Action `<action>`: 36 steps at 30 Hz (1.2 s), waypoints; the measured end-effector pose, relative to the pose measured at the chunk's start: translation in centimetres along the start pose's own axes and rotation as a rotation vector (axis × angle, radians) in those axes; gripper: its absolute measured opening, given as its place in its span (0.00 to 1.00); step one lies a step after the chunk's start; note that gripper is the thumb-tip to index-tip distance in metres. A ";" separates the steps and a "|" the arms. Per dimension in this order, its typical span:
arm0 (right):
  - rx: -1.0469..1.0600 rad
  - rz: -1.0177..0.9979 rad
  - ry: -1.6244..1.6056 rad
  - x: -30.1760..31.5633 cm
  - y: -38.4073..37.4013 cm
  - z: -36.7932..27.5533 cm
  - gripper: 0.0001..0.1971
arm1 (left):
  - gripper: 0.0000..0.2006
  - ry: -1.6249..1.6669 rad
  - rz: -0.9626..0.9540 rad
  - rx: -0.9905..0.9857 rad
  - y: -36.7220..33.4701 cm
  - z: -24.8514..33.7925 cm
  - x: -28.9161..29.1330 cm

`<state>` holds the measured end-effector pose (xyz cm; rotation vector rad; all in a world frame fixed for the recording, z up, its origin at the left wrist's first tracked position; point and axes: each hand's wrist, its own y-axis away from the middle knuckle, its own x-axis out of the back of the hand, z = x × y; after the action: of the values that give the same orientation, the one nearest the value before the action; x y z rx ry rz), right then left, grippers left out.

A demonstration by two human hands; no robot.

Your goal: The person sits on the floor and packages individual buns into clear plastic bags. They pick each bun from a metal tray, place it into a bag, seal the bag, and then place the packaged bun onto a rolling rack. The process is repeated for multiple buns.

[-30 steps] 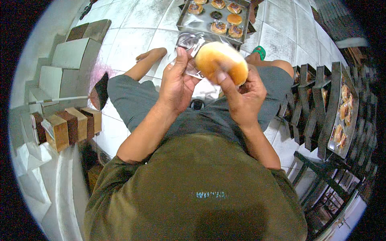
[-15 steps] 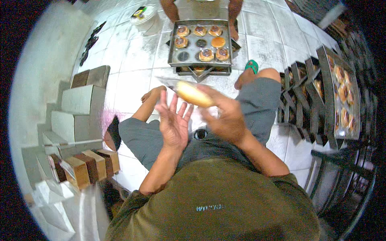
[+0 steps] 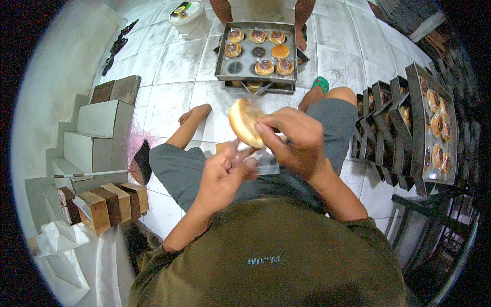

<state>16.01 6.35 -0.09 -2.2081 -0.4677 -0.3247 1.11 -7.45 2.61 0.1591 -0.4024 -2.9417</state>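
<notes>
My right hand [image 3: 297, 142] grips a round golden bun [image 3: 244, 124] by its right edge, thumb and fingers pinched on it, and the bun is tilted up on its side. Just below and to the left, my left hand [image 3: 221, 179] has its fingers closed on a clear plastic bag [image 3: 268, 165], which lies under the bun above my lap. Past both hands, a metal baking tray [image 3: 220, 66] carries several buns with dark topping, most in clear wrap, and one bun [image 3: 280, 51] with a plain orange top.
Stacked trays stand at the right, the top tray [image 3: 428, 176] filled with wrapped buns. A lidded white bucket [image 3: 190, 24] is at the far left. Steps [image 3: 94, 120] and wood blocks [image 3: 115, 207] line the left. Another person's legs [image 3: 222, 10] flank the front tray.
The bun has turned more upright in my right hand. My left hand, spread open before, has closed on the clear plastic bag and moved under the bun.
</notes>
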 end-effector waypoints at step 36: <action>-0.191 -0.658 -0.272 0.5 -0.5 -9.6 0.10 | 0.32 1.232 -0.197 0.158 -7.0 -1.9 -1.1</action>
<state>15.55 -0.77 6.33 -2.2359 -1.3682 -0.4247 1.39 -1.10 -1.05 1.9161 -0.3911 -2.3268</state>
